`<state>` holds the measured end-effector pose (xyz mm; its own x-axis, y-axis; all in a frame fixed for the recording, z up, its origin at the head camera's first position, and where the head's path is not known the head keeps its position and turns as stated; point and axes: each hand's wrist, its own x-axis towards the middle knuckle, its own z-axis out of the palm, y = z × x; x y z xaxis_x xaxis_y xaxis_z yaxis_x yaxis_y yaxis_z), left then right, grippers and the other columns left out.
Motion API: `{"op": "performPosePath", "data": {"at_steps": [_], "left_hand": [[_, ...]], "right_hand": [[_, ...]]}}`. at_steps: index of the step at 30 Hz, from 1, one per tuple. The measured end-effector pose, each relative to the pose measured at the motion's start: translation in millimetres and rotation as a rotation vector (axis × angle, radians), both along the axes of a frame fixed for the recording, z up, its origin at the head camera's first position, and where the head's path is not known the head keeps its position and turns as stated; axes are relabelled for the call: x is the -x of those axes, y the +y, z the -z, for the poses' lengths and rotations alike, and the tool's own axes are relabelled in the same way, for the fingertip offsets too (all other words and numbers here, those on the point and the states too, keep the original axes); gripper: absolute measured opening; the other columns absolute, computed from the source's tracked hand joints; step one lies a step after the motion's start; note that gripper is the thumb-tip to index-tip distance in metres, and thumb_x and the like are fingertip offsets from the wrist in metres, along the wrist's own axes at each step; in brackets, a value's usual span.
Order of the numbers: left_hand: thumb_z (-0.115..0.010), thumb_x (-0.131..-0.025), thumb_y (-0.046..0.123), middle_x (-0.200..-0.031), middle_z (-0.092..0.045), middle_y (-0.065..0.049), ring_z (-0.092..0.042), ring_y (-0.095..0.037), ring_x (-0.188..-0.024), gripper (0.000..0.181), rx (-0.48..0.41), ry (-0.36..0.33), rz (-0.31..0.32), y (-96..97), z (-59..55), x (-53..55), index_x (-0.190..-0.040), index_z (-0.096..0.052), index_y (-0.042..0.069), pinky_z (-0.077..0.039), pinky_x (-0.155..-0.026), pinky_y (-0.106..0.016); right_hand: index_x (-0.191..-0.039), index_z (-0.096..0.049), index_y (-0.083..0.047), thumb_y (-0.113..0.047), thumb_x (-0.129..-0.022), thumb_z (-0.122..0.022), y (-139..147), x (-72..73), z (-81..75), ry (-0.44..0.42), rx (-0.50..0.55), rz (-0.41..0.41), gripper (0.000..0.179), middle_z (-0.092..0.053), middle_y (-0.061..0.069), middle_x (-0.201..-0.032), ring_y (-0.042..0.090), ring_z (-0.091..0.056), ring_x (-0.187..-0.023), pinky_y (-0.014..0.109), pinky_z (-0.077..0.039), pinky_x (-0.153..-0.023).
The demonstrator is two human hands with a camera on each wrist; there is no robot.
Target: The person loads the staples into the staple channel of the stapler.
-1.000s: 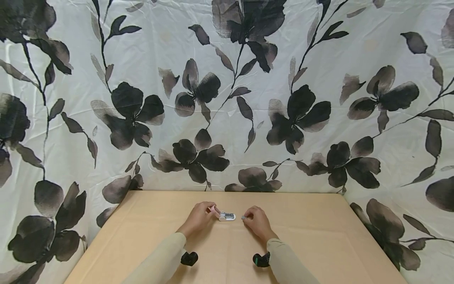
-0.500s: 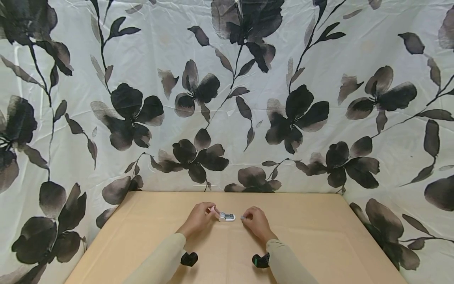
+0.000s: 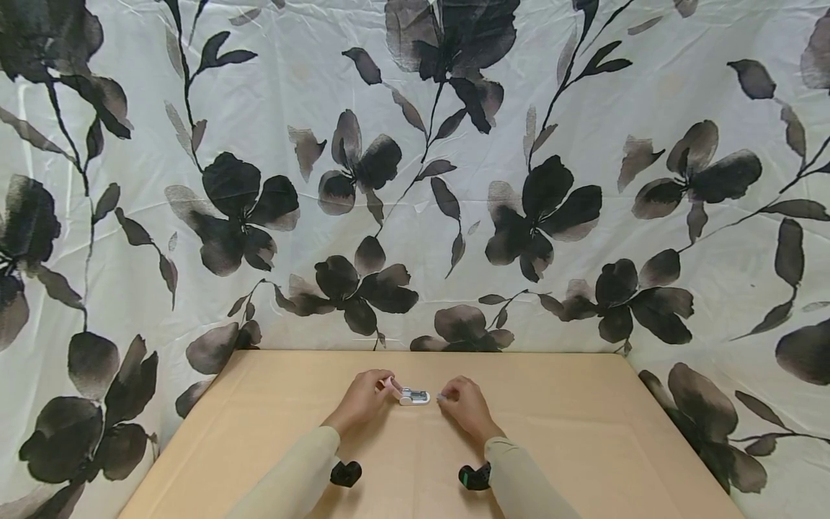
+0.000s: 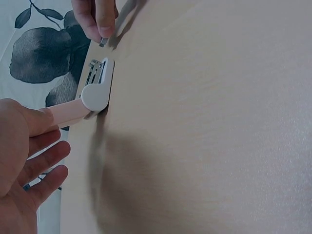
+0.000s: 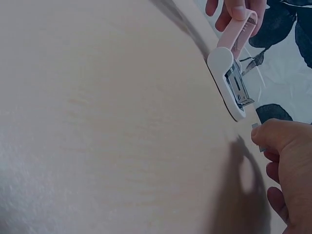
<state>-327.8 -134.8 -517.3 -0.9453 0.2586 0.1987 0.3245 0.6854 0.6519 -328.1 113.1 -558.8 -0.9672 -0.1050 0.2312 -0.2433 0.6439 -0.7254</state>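
Observation:
A small pink and white stapler [image 3: 415, 397] stands on the table with its pink top lifted from the white base, baring the metal staple channel. My left hand [image 3: 365, 395] pinches the end of that pink top between thumb and index finger; in the left wrist view the other fingers are spread loosely. To the right of the stapler, my right hand [image 3: 468, 406] pinches a short grey strip of staples [image 5: 255, 128] between thumb and fingers. In the right wrist view, a small gap separates the strip from the stapler's front end. The thumb covers part of the strip.
The light wooden table [image 3: 583, 432] ends at a far edge just beyond the hands. Behind it hangs a white cloth [image 3: 454, 216] with dark flower prints. A black device [image 3: 346, 473] sits at the left wrist, another [image 3: 475, 477] at the right.
My right hand has moved slightly left with the strip of staples, closer to the stapler. The left hand and the stapler have hardly moved.

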Motion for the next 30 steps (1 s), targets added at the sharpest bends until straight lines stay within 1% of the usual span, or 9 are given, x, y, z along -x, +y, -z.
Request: {"op": "performPosePath", "data": {"at_steps": [5, 12, 18, 24, 30], "left_hand": [[-0.066, -0.097, 0.002, -0.111, -0.075, -0.012, -0.064, -0.018, -0.090, 0.024, 0.005, 0.014, 0.001, 0.0, 0.0, 0.6, -0.120, -0.071, -0.005, -0.054, -0.080, -0.034], [-0.066, -0.098, 0.002, -0.113, -0.075, -0.012, -0.064, -0.018, -0.092, 0.026, 0.004, -0.014, -0.005, 0.0, -1.0, -0.4, -0.123, -0.070, -0.005, -0.055, -0.082, -0.036], [-0.066, -0.098, 0.004, -0.114, -0.074, -0.013, -0.064, -0.018, -0.093, 0.027, 0.003, -0.023, -0.011, -0.1, -1.9, -0.3, -0.123, -0.070, -0.004, -0.055, -0.082, -0.035], [-0.067, -0.098, 0.005, -0.113, -0.074, -0.013, -0.064, -0.017, -0.091, 0.025, 0.022, 0.006, -0.005, 0.2, -2.6, 0.5, -0.121, -0.071, -0.003, -0.054, -0.080, -0.034], [-0.067, -0.098, 0.004, -0.109, -0.075, -0.010, -0.063, -0.015, -0.088, 0.021, 0.015, 0.018, 0.013, -0.4, -2.5, 0.6, -0.117, -0.072, -0.002, -0.051, -0.076, -0.029]], "right_hand": [[-0.086, -0.073, -0.010, -0.010, -0.089, -0.080, -1.6, 1.0, 0.1, 0.000, 0.006, -0.002, 0.007, -0.066, 0.002, -0.098, 0.018, -0.060, -0.094, 0.042, -0.055, -0.091], [-0.086, -0.074, -0.012, -0.012, -0.090, -0.079, -3.0, 1.3, -0.3, -0.008, -0.005, 0.006, 0.007, -0.067, 0.001, -0.098, 0.018, -0.060, -0.096, 0.043, -0.054, -0.094], [-0.086, -0.073, -0.011, -0.012, -0.089, -0.080, -4.1, 2.7, -2.2, 0.014, -0.016, -0.006, 0.007, -0.067, 0.002, -0.099, 0.019, -0.060, -0.096, 0.044, -0.054, -0.092], [-0.086, -0.074, -0.011, -0.011, -0.089, -0.080, -6.8, 3.2, -3.1, 0.000, -0.013, -0.004, 0.007, -0.068, 0.004, -0.101, 0.021, -0.061, -0.100, 0.048, -0.053, -0.097], [-0.086, -0.074, -0.008, -0.010, -0.088, -0.080, -8.9, 2.1, -4.7, 0.007, 0.000, -0.013, 0.007, -0.068, 0.005, -0.101, 0.022, -0.061, -0.099, 0.047, -0.054, -0.095]]}}
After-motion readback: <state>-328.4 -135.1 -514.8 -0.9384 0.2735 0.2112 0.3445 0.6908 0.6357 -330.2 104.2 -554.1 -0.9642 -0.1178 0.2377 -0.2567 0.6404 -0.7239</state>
